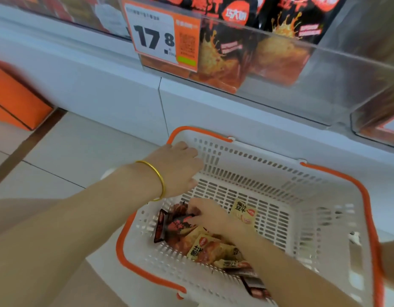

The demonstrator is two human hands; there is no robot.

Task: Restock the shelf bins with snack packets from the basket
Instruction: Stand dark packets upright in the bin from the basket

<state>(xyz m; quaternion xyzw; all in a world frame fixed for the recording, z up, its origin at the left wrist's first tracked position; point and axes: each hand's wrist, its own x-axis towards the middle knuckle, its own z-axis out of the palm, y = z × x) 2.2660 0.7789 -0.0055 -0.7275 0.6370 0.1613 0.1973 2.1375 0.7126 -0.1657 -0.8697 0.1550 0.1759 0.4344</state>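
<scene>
Head cam, quick rundown.

A: Where's the stock?

B: Snack pkts (204, 247) sit in the basket (258, 171), bunched in its near-left part. One yellow pkt (243, 212) lies apart, further in. Slotted btm shows across the far and right part.

A: Hands?

B: L hand (178, 165), gold bangle (159, 180) on the wrist, is at the far-left corner. Its fingers are bent over the rim and hold the basket. R hand (208, 214) is down inside, fingers curved onto the dark pkts (176, 224). Can't tell if it actually pinches one; fingertips are blurry.

A: Edges, room?

B: Basket stands on the floor (65, 156), far rim just beside the white shelf base (107, 89). Clear shelf bin (280, 69) juts out above and beyond it, already holding dark pkts. Price tag (154, 34) reading 17 8 is on the bin's left front. Orange box (14, 100) is well apart at far left, w/ floor tiles showing between.

A: Hidden bits?

B: R forearm covers some pkts. Basket's near edge runs off the btm of frame. Bin's top is cut off, and another bin at right edge is mostly out of frame. Pkt print is too blurred to read.
</scene>
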